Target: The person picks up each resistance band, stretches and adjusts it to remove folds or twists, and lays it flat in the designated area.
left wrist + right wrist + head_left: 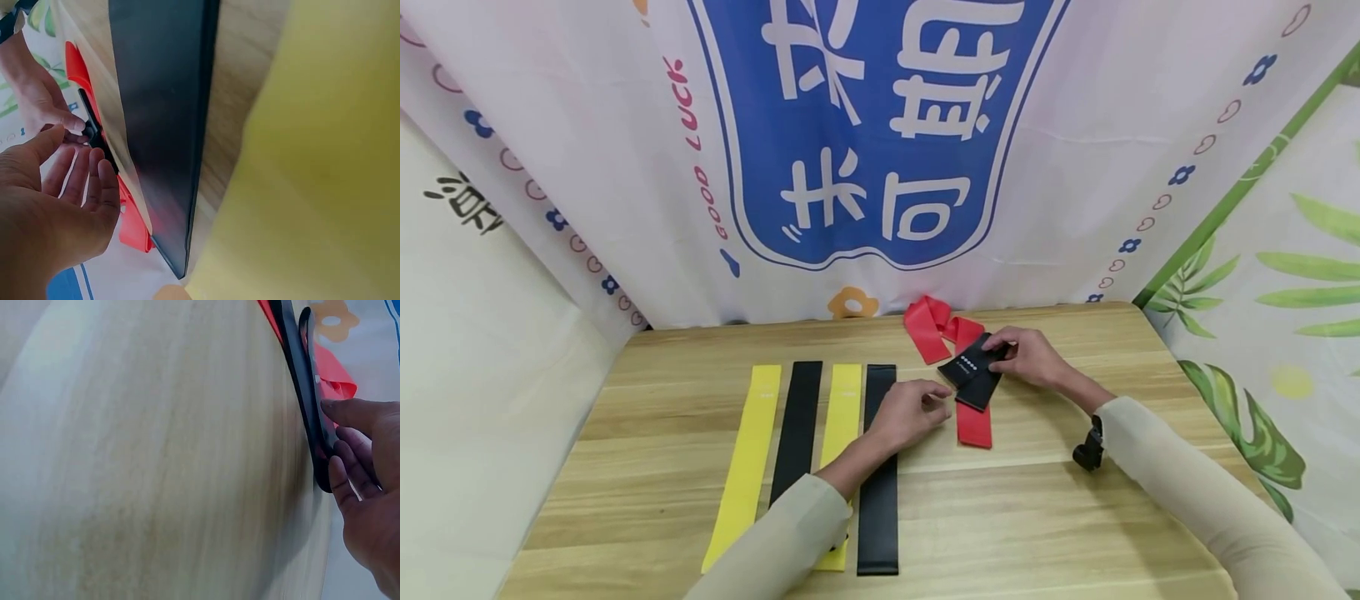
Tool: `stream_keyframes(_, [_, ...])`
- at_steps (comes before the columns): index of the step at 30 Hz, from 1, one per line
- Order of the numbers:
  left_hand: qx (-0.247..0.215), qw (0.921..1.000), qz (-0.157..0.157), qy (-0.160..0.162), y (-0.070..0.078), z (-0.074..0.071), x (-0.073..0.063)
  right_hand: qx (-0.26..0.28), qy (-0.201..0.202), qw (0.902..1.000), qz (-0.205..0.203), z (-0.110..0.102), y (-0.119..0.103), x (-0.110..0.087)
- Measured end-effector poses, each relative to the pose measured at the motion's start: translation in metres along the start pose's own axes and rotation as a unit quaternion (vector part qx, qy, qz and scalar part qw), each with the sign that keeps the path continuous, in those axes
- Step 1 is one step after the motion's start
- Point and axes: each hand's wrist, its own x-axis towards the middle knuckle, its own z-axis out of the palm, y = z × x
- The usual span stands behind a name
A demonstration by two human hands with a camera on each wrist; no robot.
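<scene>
A folded black resistance band (967,372) lies at the back right over red resistance bands (975,427). My right hand (1028,358) pinches its right end, the thumb on its upper face and the fingers at its edge, as the right wrist view shows (362,469). My left hand (913,410) hovers by the band's left end with loosely bent fingers and nothing in them. In the left wrist view the left fingertips (107,181) come close to the folded black band (103,147).
To the left, bands lie flat side by side: a yellow band (745,467), a black band (797,425), another yellow band (844,400) and a second black band (878,517). A looped red band (927,329) sits near the table's back edge, before a printed curtain (1075,167).
</scene>
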Motion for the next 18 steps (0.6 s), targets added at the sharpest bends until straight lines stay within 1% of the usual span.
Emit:
stream_keyframes(4, [0.009,0.9998,0.017,-0.003,0.000,0.004,0.003,-0.017,-0.004,0.9999,-0.001,0.000,0.003,0.001])
stream_keyframes(7, [0.018,0.9994,0.027,-0.011,0.002,0.006,0.006,-0.031,-0.010,0.9995,-0.004,0.000,0.004,0.002])
stream_keyframes(9, [0.026,0.9991,0.027,-0.020,0.002,0.007,0.008,-0.037,-0.013,0.9992,-0.008,0.001,0.005,0.003])
stream_keyframes(12, [0.038,0.9986,0.019,-0.031,0.002,0.009,0.012,-0.040,-0.015,0.9989,-0.016,0.002,0.007,0.004])
stream_keyframes(18, [0.055,0.9978,0.013,-0.035,-0.001,0.012,0.021,-0.051,-0.027,0.9981,-0.022,0.002,0.008,0.008])
